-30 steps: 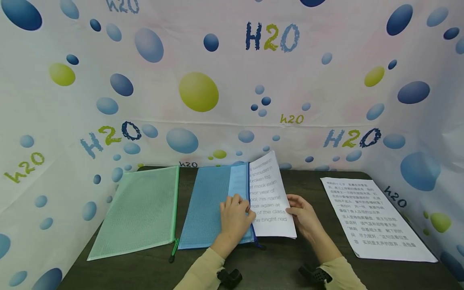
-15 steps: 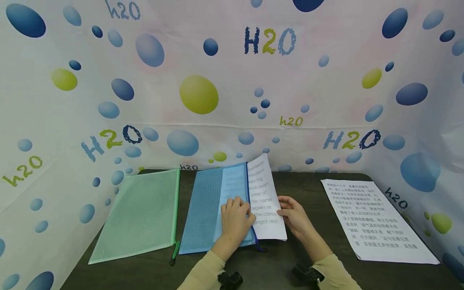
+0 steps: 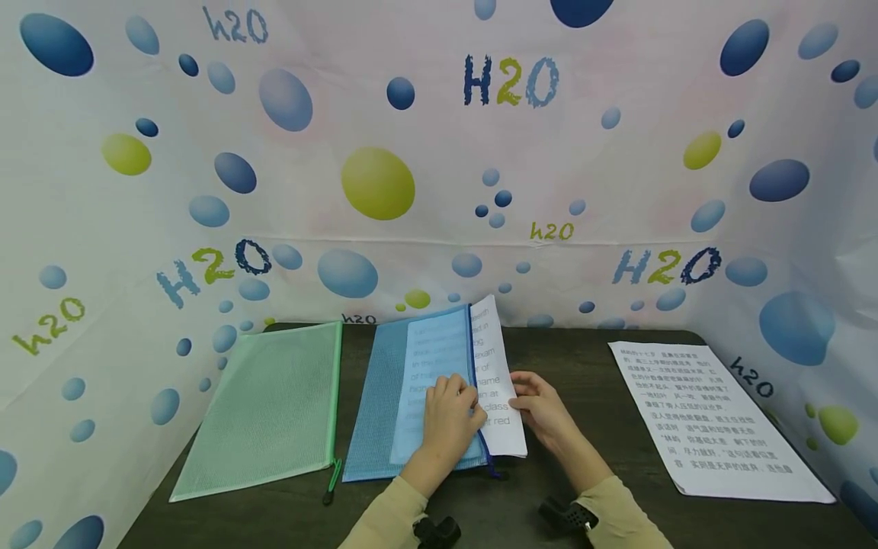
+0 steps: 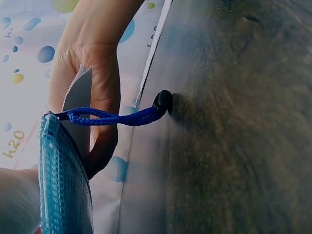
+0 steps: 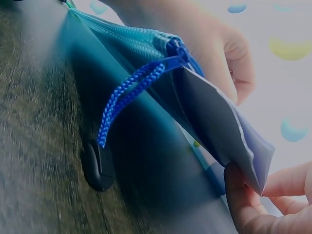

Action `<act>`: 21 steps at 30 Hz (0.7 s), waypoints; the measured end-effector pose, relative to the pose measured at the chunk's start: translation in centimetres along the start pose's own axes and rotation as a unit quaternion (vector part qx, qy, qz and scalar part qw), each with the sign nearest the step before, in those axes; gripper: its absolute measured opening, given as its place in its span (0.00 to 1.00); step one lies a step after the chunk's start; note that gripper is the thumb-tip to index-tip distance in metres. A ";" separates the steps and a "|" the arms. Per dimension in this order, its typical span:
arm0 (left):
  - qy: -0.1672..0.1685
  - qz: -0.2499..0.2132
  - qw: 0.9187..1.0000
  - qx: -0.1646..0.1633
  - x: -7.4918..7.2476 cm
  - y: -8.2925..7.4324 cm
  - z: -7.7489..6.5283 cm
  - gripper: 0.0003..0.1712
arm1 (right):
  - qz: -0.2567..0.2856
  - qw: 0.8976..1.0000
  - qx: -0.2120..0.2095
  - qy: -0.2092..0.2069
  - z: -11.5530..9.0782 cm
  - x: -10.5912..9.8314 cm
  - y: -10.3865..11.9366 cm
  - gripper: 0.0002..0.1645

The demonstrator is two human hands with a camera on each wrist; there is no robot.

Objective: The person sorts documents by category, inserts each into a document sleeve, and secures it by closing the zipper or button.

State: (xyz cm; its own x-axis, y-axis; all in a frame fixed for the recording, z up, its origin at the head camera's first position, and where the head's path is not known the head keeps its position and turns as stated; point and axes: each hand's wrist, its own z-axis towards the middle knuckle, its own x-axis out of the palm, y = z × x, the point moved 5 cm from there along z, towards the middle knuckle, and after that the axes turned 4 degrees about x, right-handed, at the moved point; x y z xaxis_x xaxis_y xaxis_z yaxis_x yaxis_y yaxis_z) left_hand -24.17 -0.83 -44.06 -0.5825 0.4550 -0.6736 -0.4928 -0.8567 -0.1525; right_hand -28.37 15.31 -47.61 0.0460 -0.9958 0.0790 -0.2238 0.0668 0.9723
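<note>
A blue mesh zip pouch [image 3: 373, 404] lies mid-table, its zipped side facing right. Printed sheets of paper [image 3: 489, 381] are mostly inside it, text showing faintly through the mesh; a strip sticks out at the right. My left hand [image 3: 449, 423] lies over the pouch, curled fingers gripping its opening edge. With thumb and fingers, my right hand [image 3: 545, 412] pinches the outer edge of the sheets. In the right wrist view, the slightly bowed sheets come out of the opening beside a blue zip-pull cord [image 5: 129, 92], with my right thumb [image 5: 236, 190] against them.
To the left lies a green mesh zip pouch [image 3: 267, 412], its pull cord [image 3: 334, 476] hanging toward the front. Another stack of printed paper [image 3: 713, 419] rests at the right of the dark table [image 3: 569, 351]. A patterned white curtain [image 3: 439, 152] stands behind and around the sides.
The sheets have slid left, deeper into the blue pouch, and the strip outside has narrowed. My right hand has moved left with them, while my left hand stays at the pouch's edge.
</note>
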 end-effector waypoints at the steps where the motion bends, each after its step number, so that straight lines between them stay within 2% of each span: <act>1: -0.001 0.001 1.000 0.002 0.0 0.0 0.0 0.13 | 0.000 1.000 0.000 0.002 0.0 0.1 0.0 0.28; 8: -0.010 0.015 1.000 0.022 0.0 -0.1 0.1 0.12 | 0.008 1.000 -0.001 0.021 0.5 1.0 -0.1 0.28; 13: -0.001 0.017 1.000 0.025 -0.1 -0.1 0.1 0.10 | 0.010 1.000 -0.001 0.019 0.7 1.5 -0.2 0.27; 18: 0.006 0.015 1.000 0.027 0.0 0.0 0.2 0.08 | -0.014 1.000 -0.004 -0.001 1.0 1.3 0.0 0.19; 21: -0.001 0.012 0.999 0.032 -0.1 0.0 0.2 0.09 | -0.029 0.999 -0.006 -0.017 1.3 1.2 0.2 0.14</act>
State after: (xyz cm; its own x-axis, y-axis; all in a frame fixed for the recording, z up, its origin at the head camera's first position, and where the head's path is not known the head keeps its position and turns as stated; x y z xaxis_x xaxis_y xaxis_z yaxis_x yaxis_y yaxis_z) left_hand -24.20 -0.80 -43.85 -0.5962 0.4342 -0.6753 -0.5187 -0.8503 -0.0889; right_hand -29.60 14.08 -47.58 0.0253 -0.9996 0.0155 -0.2100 0.0098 0.9777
